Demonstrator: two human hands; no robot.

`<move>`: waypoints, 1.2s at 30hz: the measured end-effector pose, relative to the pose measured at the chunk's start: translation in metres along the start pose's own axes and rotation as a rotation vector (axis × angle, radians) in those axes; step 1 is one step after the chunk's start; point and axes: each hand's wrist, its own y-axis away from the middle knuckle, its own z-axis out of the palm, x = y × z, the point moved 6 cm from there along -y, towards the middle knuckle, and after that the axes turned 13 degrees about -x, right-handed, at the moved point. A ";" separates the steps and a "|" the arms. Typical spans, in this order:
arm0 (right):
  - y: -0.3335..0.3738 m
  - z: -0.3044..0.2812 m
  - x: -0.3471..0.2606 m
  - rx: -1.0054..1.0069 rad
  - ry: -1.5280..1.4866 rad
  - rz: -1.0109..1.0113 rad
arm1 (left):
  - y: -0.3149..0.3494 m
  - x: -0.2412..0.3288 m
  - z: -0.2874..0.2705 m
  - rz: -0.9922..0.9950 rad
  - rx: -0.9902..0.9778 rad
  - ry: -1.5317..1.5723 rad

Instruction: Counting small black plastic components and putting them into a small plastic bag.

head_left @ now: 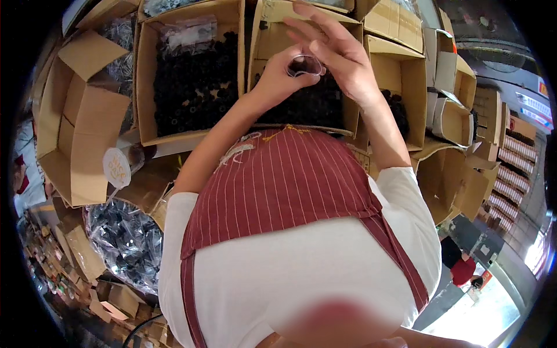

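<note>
Over the boxes, my left hand point(282, 74) is closed round a clear plastic bag point(306, 73). The bag's round mouth faces up, and dark contents show inside. Close beside it on the right is my right hand point(342, 58), with fingers stretched out and apart. Its thumb side is near the bag's rim; I cannot tell whether it touches. Below both hands stands a cardboard box point(351, 119) holding many small black parts point(313, 107). Another cardboard box point(145, 87) to the left holds black ring-like parts point(194, 104) and a clear packet point(188, 35).
At the left are an open-flapped carton point(96, 145), a clear jar with a white lid point(117, 167) and a large sack of clear bags with black contents point(125, 238). More cartons point(400, 64) stand to the right. A person in red point(462, 271) is at the lower right.
</note>
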 end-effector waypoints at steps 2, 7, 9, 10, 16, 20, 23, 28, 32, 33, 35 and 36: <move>-0.001 0.000 -0.001 -0.012 0.127 0.037 | 0.001 0.003 0.002 0.007 -0.014 -0.070; 0.009 0.006 -0.039 0.010 0.574 -0.080 | -0.002 0.004 0.002 0.028 -0.054 -0.025; 0.014 0.015 -0.043 -0.157 1.061 -0.009 | 0.001 0.003 -0.001 0.026 -0.068 -0.051; 0.018 0.021 -0.037 -0.325 1.554 0.085 | 0.000 0.003 0.000 0.028 -0.092 -0.068; 0.041 0.005 -0.031 -0.130 1.368 0.013 | 0.002 0.002 0.002 -0.057 -0.174 -0.022; 0.052 -0.009 -0.031 0.145 1.308 0.034 | 0.001 0.010 -0.003 -0.056 -0.010 -0.088; 0.058 -0.015 -0.023 0.272 1.259 0.091 | 0.003 0.012 -0.010 0.012 0.114 -0.308; 0.059 -0.007 -0.019 0.321 1.249 0.060 | 0.006 0.009 -0.012 0.043 0.264 0.002; 0.055 0.001 -0.010 0.376 1.128 0.084 | 0.012 0.016 -0.015 0.051 0.247 -0.273; 0.053 0.002 -0.004 0.317 1.171 0.047 | 0.012 0.017 -0.014 0.051 0.238 -0.276; 0.052 0.007 0.005 0.239 1.191 0.040 | 0.010 0.027 -0.008 0.118 0.195 -0.439; 0.053 0.007 0.003 0.251 1.192 0.035 | 0.010 0.028 -0.007 0.120 0.184 -0.445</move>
